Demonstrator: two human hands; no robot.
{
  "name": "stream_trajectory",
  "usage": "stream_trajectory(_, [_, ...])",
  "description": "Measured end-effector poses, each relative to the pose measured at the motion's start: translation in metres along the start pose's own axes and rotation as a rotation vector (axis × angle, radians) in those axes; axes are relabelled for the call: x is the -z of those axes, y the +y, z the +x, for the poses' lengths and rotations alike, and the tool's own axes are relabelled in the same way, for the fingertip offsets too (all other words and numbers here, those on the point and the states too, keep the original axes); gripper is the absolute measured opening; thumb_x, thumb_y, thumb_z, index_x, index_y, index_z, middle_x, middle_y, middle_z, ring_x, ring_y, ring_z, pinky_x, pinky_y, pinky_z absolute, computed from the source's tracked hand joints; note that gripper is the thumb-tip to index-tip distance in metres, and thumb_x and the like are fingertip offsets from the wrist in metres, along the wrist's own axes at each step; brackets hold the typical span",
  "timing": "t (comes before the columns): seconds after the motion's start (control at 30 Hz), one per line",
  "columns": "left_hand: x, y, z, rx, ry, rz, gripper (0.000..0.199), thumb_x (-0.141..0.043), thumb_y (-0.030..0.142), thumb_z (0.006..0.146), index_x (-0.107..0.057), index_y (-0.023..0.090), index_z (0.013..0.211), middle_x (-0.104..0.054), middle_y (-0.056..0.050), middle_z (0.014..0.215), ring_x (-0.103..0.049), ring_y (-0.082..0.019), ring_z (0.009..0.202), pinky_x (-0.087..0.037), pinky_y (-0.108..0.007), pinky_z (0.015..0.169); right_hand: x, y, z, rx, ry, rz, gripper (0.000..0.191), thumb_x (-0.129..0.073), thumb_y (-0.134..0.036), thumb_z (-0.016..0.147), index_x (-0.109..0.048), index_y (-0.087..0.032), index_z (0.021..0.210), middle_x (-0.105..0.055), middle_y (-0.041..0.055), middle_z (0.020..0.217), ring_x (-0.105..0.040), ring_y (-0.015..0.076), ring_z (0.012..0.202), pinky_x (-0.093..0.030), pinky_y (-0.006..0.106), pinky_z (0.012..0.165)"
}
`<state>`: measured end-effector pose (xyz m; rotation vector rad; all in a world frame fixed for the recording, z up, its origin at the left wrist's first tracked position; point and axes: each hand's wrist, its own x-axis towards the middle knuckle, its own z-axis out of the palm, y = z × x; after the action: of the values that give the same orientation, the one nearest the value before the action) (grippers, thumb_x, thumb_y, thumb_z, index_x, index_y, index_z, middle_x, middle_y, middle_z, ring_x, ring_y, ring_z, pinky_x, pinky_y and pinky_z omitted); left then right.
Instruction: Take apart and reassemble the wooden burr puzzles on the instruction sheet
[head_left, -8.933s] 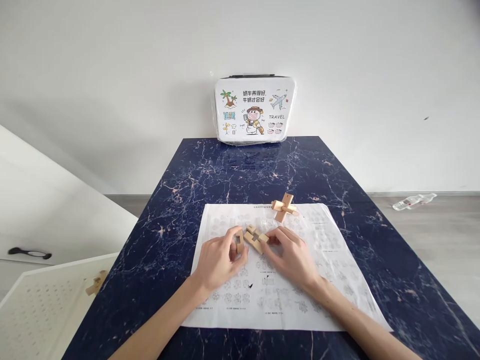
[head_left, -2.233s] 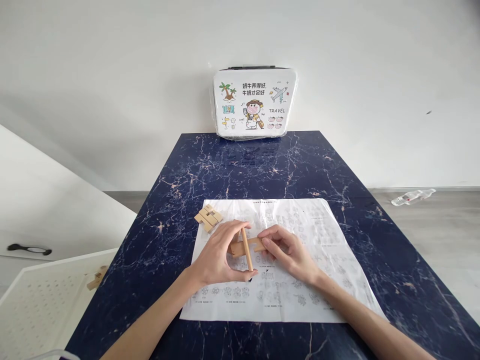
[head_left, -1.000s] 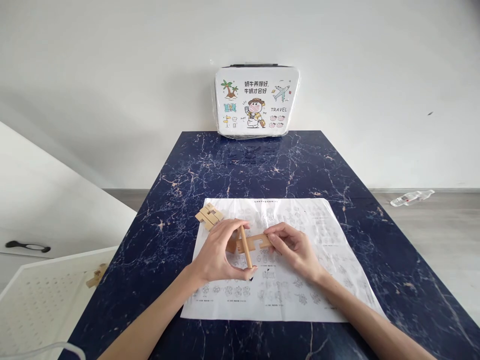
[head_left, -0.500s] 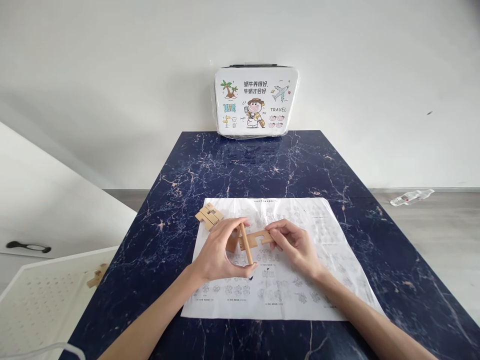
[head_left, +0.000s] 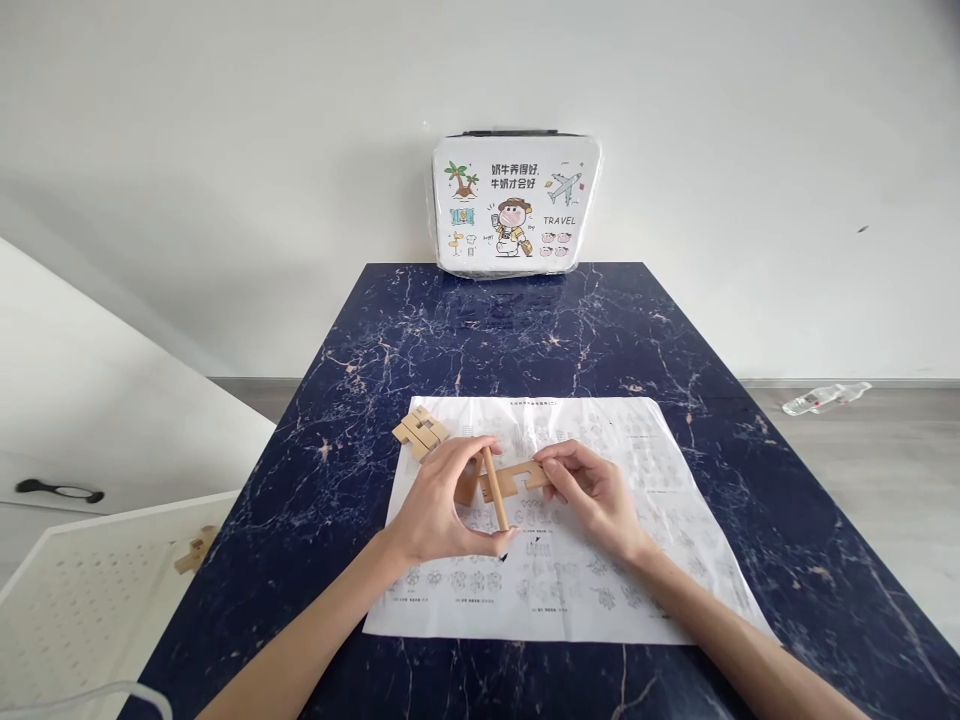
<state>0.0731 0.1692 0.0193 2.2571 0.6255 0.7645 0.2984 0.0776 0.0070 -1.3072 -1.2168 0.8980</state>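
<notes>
Between the thumb and fingertips of my left hand (head_left: 431, 505) stands a thin wooden puzzle piece (head_left: 496, 490), seen edge-on. My right hand (head_left: 592, 492) pinches the right end of a flat notched wooden piece (head_left: 516, 480). The notched piece's left end meets the edge-on piece; whether it passes through cannot be made out. Behind my left fingers a darker wooden part (head_left: 466, 484) shows, partly hidden. Both hands are over a printed sheet (head_left: 660, 580) with small diagrams. Several interlocking wooden pieces (head_left: 421, 432) lie at the sheet's upper left corner.
The sheet lies on a dark blue marbled table (head_left: 495, 350). A white cartoon-printed case (head_left: 517, 205) leans on the wall at the far edge. Left of the table is a white perforated surface (head_left: 97, 590) with a wooden piece (head_left: 196, 550). A clear plastic bottle (head_left: 825, 398) lies on the floor at right.
Both hands keep nearly the same grip and position on the wooden pieces. The whole view has shifted very slightly.
</notes>
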Motion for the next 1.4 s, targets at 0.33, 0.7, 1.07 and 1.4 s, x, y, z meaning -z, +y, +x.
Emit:
stream_trajectory(0.33, [0.003,-0.003,0.0,-0.043,0.002,-0.003,0.09,-0.091,0.041,0.068,-0.048,0.029,0.147,-0.069,-0.01,0.131,-0.066,-0.035,0.12,-0.052,-0.056,0.108,0.004,0.004,0.002,0.007,0.01,-0.005,0.028,-0.061,-0.047,0.105,-0.073,-0.022,0.105,-0.073,0.0037,0.077,-0.069,0.0189,0.066,-0.056,0.034,0.065])
stream_trajectory(0.7, [0.001,-0.003,-0.001,-0.057,0.036,0.0,0.092,-0.093,0.045,0.068,-0.048,0.029,0.147,-0.069,-0.011,0.13,-0.066,-0.037,0.12,-0.052,-0.058,0.107,0.004,-0.001,-0.002,0.054,0.071,-0.037,0.022,-0.063,-0.041,0.103,-0.075,-0.022,0.102,-0.07,0.0018,0.072,-0.065,0.0169,0.06,-0.053,0.032,0.06])
stream_trajectory(1.07, [0.005,-0.01,-0.002,0.034,-0.077,0.082,0.1,-0.088,0.039,0.079,-0.03,0.033,0.16,-0.056,-0.013,0.151,-0.055,-0.039,0.138,-0.049,-0.062,0.115,0.015,0.0,0.005,-0.047,0.126,-0.035,0.027,-0.056,-0.048,0.106,-0.066,-0.023,0.108,-0.057,-0.0016,0.067,-0.054,0.0178,0.062,-0.045,0.032,0.061])
stream_trajectory(1.4, [0.002,-0.02,-0.004,-0.003,-0.245,0.246,0.107,-0.081,0.049,0.091,-0.01,0.039,0.171,-0.045,-0.012,0.162,-0.043,-0.041,0.15,-0.045,-0.064,0.12,0.01,0.014,0.006,-0.103,0.162,-0.317,0.043,-0.042,-0.055,0.111,-0.07,-0.023,0.107,-0.067,0.003,0.081,-0.053,0.0179,0.061,-0.041,0.031,0.056])
